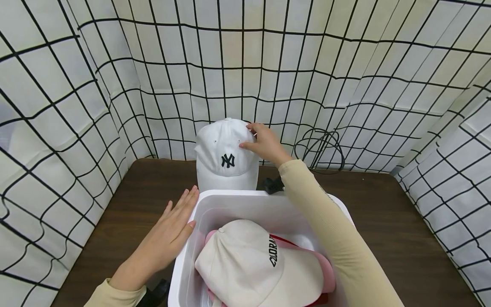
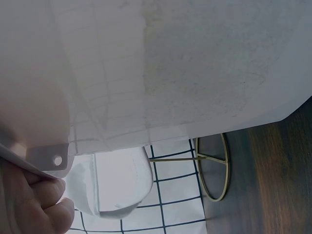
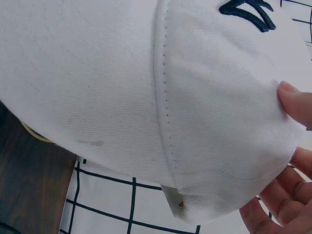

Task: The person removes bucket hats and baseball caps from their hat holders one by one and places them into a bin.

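A white baseball cap (image 1: 212,147) with a dark NY logo stands upright behind a white plastic bin (image 1: 230,194). My right hand (image 1: 267,146) holds the cap by the side of its crown, thumb on the front and fingers around the edge, as the right wrist view shows. Below the cap, a gold wire stand (image 2: 227,163) shows in the left wrist view. My left hand (image 1: 165,238) rests along the bin's left rim near the far corner, fingers fairly straight. Inside the bin, a cream cap (image 1: 241,264) with black lettering lies over a pink cap (image 1: 328,275).
A brown wood-look table (image 1: 383,221) carries the bin. Behind it and on both sides hang white sheets with a black grid (image 1: 242,68). A coil of dark wire (image 1: 341,155) leans at the back right. Something black (image 1: 272,186) sits behind the bin's far rim.
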A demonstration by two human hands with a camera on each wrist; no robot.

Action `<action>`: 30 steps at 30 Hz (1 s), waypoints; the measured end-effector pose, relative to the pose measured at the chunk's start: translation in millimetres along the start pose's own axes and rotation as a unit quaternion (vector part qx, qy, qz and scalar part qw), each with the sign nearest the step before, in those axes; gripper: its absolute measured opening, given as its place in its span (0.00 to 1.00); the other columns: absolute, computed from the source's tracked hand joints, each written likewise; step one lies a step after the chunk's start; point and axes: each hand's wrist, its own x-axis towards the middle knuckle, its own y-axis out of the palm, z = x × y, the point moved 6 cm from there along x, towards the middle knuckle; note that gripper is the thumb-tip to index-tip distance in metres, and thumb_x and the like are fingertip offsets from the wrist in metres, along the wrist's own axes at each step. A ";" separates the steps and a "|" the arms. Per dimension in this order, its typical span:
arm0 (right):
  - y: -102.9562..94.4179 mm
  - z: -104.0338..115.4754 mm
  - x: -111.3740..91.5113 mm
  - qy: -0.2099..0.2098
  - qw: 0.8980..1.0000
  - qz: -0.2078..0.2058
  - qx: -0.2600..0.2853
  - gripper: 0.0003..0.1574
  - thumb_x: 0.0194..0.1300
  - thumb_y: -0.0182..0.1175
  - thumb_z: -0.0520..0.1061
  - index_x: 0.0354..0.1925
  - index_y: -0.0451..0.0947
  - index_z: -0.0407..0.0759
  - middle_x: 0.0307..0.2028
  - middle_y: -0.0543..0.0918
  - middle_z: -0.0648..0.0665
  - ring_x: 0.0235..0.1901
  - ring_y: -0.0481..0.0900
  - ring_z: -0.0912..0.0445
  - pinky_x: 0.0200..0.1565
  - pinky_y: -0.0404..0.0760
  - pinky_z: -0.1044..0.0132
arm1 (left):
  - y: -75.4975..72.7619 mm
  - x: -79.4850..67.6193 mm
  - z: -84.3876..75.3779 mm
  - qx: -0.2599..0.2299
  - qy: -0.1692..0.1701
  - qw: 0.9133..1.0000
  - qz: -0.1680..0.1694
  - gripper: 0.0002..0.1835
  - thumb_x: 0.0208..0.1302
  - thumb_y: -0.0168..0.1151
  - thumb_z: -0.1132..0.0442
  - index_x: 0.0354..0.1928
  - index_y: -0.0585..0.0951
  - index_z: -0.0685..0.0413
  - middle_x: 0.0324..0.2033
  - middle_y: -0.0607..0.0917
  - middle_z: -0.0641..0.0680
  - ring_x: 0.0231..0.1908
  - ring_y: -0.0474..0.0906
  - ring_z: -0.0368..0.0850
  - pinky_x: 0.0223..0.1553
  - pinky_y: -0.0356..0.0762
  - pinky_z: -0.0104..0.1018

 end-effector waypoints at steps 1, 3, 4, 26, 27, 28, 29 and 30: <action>-0.1 0.0 0.0 -0.001 1.000 -0.001 0.001 0.36 0.59 0.66 0.45 0.61 0.66 0.34 0.53 0.73 0.39 0.49 0.72 0.49 0.47 0.76 0.60 | -0.1 0.0 -0.2 -0.001 0.000 1.000 0.000 0.32 0.70 0.48 0.62 0.73 0.52 0.59 0.71 0.55 0.58 0.70 0.48 0.56 0.67 0.40 0.57; -0.1 0.0 0.3 -0.005 1.000 -0.003 0.001 0.34 0.59 0.66 0.45 0.59 0.67 0.33 0.51 0.74 0.39 0.48 0.72 0.49 0.46 0.76 0.60 | -0.3 0.1 -0.6 0.000 0.001 1.000 -0.001 0.32 0.70 0.48 0.62 0.73 0.53 0.59 0.71 0.55 0.58 0.70 0.48 0.55 0.67 0.40 0.57; 0.0 0.1 0.6 -0.007 1.000 -0.004 0.002 0.33 0.59 0.66 0.45 0.58 0.68 0.33 0.50 0.74 0.39 0.48 0.73 0.49 0.45 0.76 0.60 | -0.4 0.0 -0.8 -0.001 0.001 1.000 -0.001 0.32 0.70 0.48 0.62 0.73 0.53 0.59 0.71 0.55 0.58 0.71 0.47 0.55 0.67 0.40 0.57; 2.0 4.1 -0.2 -0.029 0.999 -0.015 -0.037 0.17 0.62 0.64 0.45 0.39 0.68 0.37 0.28 0.67 0.45 0.30 0.65 0.53 0.32 0.64 0.66 | 0.0 -0.5 -0.2 -0.002 0.001 1.000 0.000 0.32 0.71 0.47 0.61 0.74 0.51 0.55 0.71 0.54 0.58 0.71 0.47 0.54 0.67 0.39 0.56; 2.2 4.2 -0.1 -0.031 0.999 -0.016 -0.035 0.17 0.62 0.64 0.45 0.39 0.68 0.36 0.28 0.67 0.45 0.30 0.65 0.53 0.32 0.64 0.66 | 0.1 -0.5 -0.2 -0.001 0.000 1.000 0.001 0.32 0.71 0.47 0.61 0.74 0.51 0.55 0.71 0.54 0.58 0.71 0.47 0.55 0.67 0.39 0.56; 2.4 4.4 -0.4 -0.032 0.999 -0.015 -0.033 0.16 0.62 0.63 0.45 0.39 0.68 0.36 0.28 0.67 0.45 0.30 0.65 0.53 0.32 0.64 0.66 | 0.1 -0.5 -0.1 -0.001 0.000 1.000 0.000 0.32 0.70 0.47 0.61 0.74 0.51 0.55 0.71 0.55 0.58 0.71 0.47 0.55 0.67 0.39 0.56; 2.7 4.3 -0.4 -0.033 0.999 -0.015 -0.032 0.16 0.63 0.63 0.45 0.38 0.68 0.36 0.28 0.67 0.45 0.30 0.65 0.53 0.32 0.64 0.66 | 0.2 -0.5 -0.1 -0.001 0.000 1.000 0.001 0.32 0.70 0.47 0.61 0.74 0.51 0.55 0.71 0.55 0.58 0.71 0.47 0.55 0.67 0.39 0.56; 2.8 4.3 -0.5 -0.034 0.999 -0.015 -0.033 0.16 0.63 0.63 0.45 0.38 0.68 0.36 0.28 0.67 0.45 0.30 0.65 0.53 0.32 0.64 0.66 | 0.3 -0.5 -0.1 -0.001 0.000 1.000 0.000 0.32 0.70 0.47 0.61 0.73 0.51 0.55 0.71 0.55 0.58 0.70 0.47 0.56 0.67 0.39 0.56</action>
